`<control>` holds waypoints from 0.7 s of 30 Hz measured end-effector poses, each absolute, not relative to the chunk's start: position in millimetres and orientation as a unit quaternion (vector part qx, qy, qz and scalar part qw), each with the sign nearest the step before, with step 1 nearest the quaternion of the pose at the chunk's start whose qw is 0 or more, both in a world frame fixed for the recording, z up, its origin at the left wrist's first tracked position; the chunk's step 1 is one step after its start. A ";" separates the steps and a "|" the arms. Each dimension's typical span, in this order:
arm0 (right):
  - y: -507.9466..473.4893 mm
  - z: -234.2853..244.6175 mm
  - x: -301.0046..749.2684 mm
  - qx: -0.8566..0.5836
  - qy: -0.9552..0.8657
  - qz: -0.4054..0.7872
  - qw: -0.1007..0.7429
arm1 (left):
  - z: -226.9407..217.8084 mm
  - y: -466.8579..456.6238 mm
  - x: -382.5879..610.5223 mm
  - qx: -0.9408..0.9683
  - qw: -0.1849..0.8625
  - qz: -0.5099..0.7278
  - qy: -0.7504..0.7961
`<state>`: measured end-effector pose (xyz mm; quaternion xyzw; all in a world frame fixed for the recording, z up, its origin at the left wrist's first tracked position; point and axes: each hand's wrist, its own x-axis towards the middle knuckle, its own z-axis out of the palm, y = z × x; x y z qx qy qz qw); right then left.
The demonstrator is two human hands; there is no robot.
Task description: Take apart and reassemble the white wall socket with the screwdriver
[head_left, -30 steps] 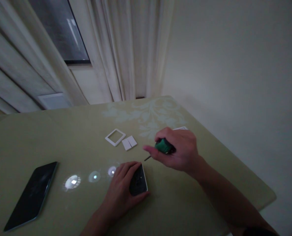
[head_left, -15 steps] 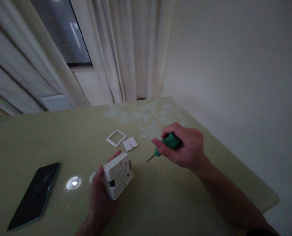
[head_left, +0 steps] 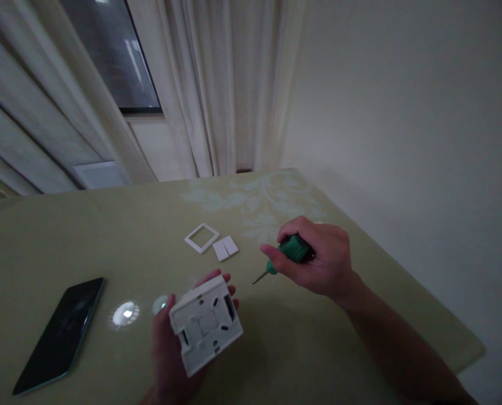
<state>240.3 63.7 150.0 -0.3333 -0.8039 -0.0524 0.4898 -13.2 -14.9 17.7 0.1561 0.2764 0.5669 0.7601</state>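
Observation:
My left hand (head_left: 170, 343) is wrapped round a white square wall switch box (head_left: 206, 323), thumb on its near edge and fingertips showing past its far side. The box's back faces up toward me, with slots and small holes in it. In my right hand (head_left: 318, 256) is a screwdriver (head_left: 294, 248) with a green and black handle. Its short metal shaft points down and left, apart from the box. Beyond the box, a white square frame (head_left: 193, 245) lies on the table beside two white switch rockers (head_left: 225, 248) set side by side.
A dark phone or tablet (head_left: 61, 334) lies at the left on the table (head_left: 141, 236), which has a glossy pale green top with a leaf pattern. A wall (head_left: 403, 140) runs along the right edge. Curtains (head_left: 242, 84) and a window (head_left: 116, 56) stand behind.
My left hand has tilted the switch box so that its back turns more upward and toward me, and lowered it slightly. My right hand with the screwdriver has stayed almost in place.

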 end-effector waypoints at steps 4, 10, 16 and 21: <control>62.5 152.4 242.3 -0.336 -0.785 -0.062 0.517 | 18.5 -16.7 -12.3 0.494 0.507 0.554 0.437; 57.3 154.4 241.1 -0.310 -0.783 -0.083 0.533 | 16.8 -18.7 -15.2 0.644 0.409 0.476 0.437; 57.4 154.2 239.2 -0.307 -0.784 -0.096 0.531 | 17.1 -16.9 -9.5 0.180 0.722 0.566 0.356; 58.6 153.3 238.8 -0.308 -0.790 -0.084 0.523 | 1.3 -6.4 -21.9 0.082 0.776 0.606 0.154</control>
